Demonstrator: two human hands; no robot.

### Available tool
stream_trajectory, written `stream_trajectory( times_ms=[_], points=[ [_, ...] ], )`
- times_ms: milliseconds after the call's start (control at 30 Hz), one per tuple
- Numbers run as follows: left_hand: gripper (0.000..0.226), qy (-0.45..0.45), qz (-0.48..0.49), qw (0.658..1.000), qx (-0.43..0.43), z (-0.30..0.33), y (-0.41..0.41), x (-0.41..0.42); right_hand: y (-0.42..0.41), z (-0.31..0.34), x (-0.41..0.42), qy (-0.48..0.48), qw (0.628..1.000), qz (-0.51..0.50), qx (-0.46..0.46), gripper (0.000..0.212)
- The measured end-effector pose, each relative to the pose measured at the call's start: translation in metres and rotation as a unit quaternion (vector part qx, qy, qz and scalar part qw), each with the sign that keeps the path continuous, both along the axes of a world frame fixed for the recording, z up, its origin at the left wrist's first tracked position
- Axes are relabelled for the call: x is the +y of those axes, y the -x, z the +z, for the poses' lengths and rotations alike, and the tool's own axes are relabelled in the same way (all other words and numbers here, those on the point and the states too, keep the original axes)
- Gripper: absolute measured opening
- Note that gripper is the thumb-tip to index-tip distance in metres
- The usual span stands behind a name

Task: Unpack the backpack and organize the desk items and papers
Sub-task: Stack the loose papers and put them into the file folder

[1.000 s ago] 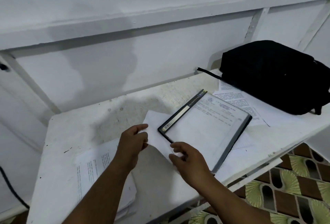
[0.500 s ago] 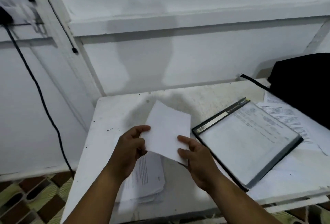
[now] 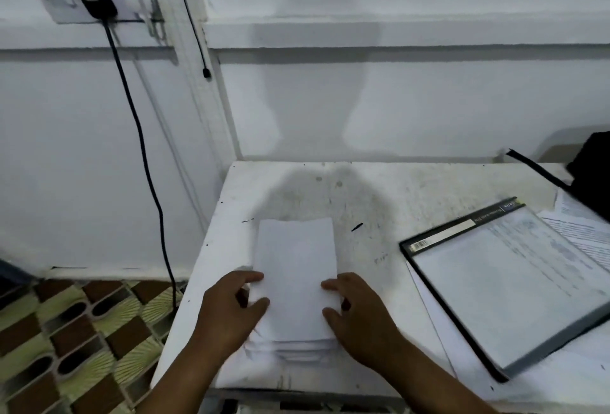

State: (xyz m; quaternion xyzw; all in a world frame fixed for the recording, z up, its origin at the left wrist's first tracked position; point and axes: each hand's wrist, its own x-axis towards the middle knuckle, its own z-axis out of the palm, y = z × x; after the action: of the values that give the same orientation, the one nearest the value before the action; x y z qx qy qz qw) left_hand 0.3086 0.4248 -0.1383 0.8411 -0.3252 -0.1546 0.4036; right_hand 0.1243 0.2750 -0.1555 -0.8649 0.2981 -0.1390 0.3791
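A blank white sheet [image 3: 295, 268] lies flat on top of a stack of papers [image 3: 290, 349] at the left part of the white desk [image 3: 379, 189]. My left hand [image 3: 231, 308] holds the sheet's left edge, thumb on top. My right hand [image 3: 359, 314] holds its right edge the same way. A clear folder with a black spine [image 3: 508, 288] lies to the right, with printed pages inside. Loose printed papers [image 3: 581, 225] lie beyond it. The black backpack [image 3: 591, 172] shows only at the far right edge.
A black strap [image 3: 534, 166] from the backpack trails across the desk's back right. A wall socket with a black plug [image 3: 95, 1] sits upper left, its cable [image 3: 145, 163] hanging down to the patterned floor [image 3: 66, 347]. The desk's left edge drops off beside my left hand.
Both hands carried the white sheet from beside the folder to the left and laid it flat on the paper stack. The view turned left, leaving most of the backpack out of frame.
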Motion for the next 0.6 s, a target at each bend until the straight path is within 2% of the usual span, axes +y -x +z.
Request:
stream_trajectory(
  times_ms=[133, 267, 467, 600],
  points=[
    [0.039, -0.01, -0.006, 0.999, -0.035, -0.022, 0.001, 0.004, 0.0, -0.01, 0.0, 0.033, 0.998, 0.021, 0.052, 0.043],
    [0.037, 0.001, -0.003, 1.0, -0.027, -0.03, 0.001, 0.002, 0.002, -0.017, -0.001, 0.023, 0.999, 0.016, 0.037, 0.044],
    [0.05, 0.029, -0.011, 0.996, -0.079, -0.021, 0.012, -0.019, 0.017, -0.014, -0.003, -0.033, 0.999, -0.017, -0.009, 0.033],
    [0.031, 0.094, -0.097, 0.987, -0.082, -0.012, 0.038, -0.055, 0.041, -0.002, -0.005, -0.034, 0.993, -0.082, -0.074, 0.024]
  ],
)
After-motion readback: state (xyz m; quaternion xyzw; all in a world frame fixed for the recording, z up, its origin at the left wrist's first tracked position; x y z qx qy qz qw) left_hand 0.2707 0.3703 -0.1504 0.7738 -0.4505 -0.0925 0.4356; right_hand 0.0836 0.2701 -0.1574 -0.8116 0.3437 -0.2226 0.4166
